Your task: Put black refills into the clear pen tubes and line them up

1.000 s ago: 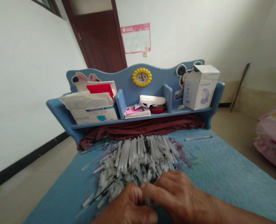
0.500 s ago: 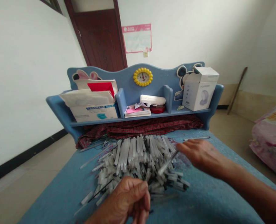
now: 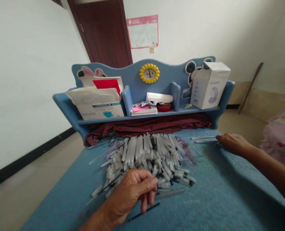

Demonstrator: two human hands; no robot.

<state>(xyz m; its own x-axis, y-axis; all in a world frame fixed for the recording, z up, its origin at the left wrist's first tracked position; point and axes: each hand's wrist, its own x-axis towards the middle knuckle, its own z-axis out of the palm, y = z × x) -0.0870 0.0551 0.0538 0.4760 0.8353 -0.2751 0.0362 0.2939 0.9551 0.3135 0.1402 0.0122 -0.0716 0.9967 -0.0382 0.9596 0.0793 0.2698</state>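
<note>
My right hand (image 3: 234, 143) is at the desk's right side, fingers closed on the end of a slim pale pen (image 3: 202, 138). A second pen (image 3: 206, 141) lies just beside it, nearly parallel. My left hand (image 3: 139, 191) is in front of the pile, thumb and forefinger pressed together; whatever they may pinch is hidden. Behind it spreads a heap of translucent pen barrels (image 3: 144, 154), some with black ends. Below the left fingers lies a thin black pen refill (image 3: 144, 212), and a grey translucent barrel (image 3: 170, 193) rests to its right.
A blue shelf (image 3: 104, 121) runs along the back of the blue desk (image 3: 205, 199). It carries a mask box (image 3: 101, 110), papers, a red round tin (image 3: 164, 107) and a white carton (image 3: 210, 88). Checked cloth (image 3: 147, 125) lies beneath the shelf.
My right hand has moved right, carrying a pen from above the heap to beside the other pen. The left hand stays in front of the heap, fingers still curled. The view has tilted slightly down.
</note>
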